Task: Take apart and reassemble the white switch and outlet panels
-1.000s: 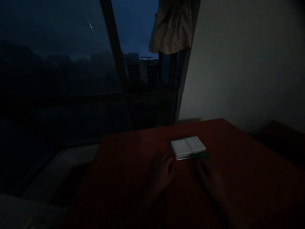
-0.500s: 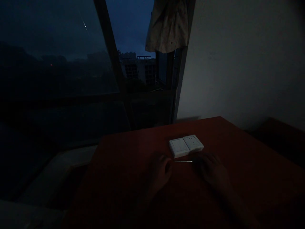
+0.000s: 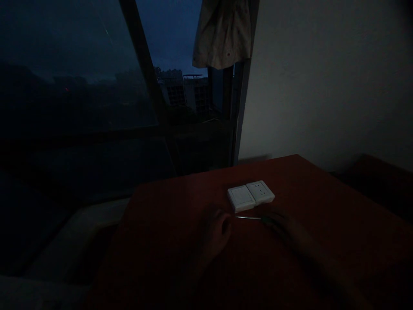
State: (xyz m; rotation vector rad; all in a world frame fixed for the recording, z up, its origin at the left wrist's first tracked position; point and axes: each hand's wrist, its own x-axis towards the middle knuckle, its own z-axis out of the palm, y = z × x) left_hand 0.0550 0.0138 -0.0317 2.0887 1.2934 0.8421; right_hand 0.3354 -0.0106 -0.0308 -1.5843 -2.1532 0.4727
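Observation:
A screwdriver with a thin bright shaft (image 3: 248,218) and a dark green handle (image 3: 266,220) lies nearly level just above or on the table. My right hand (image 3: 287,226) is closed about the handle end, though its fingers are very dim. My left hand (image 3: 217,230) is loosely curled beside the shaft's tip, and nothing shows in it. Just beyond the screwdriver, two white square wall plates sit side by side. The left one is a plain switch plate (image 3: 241,196); the right one is a socket plate (image 3: 260,192) with dark slots.
The reddish-brown table (image 3: 180,193) has its far corner near a pale wall (image 3: 322,86). Large window panes (image 3: 74,99) stand to the left, with a hanging cloth (image 3: 222,38) at the upper middle. The light is very low.
The view has shifted slightly. More of the green handle shows by my right hand, and the shaft looks brighter. My left hand stays about where it was.

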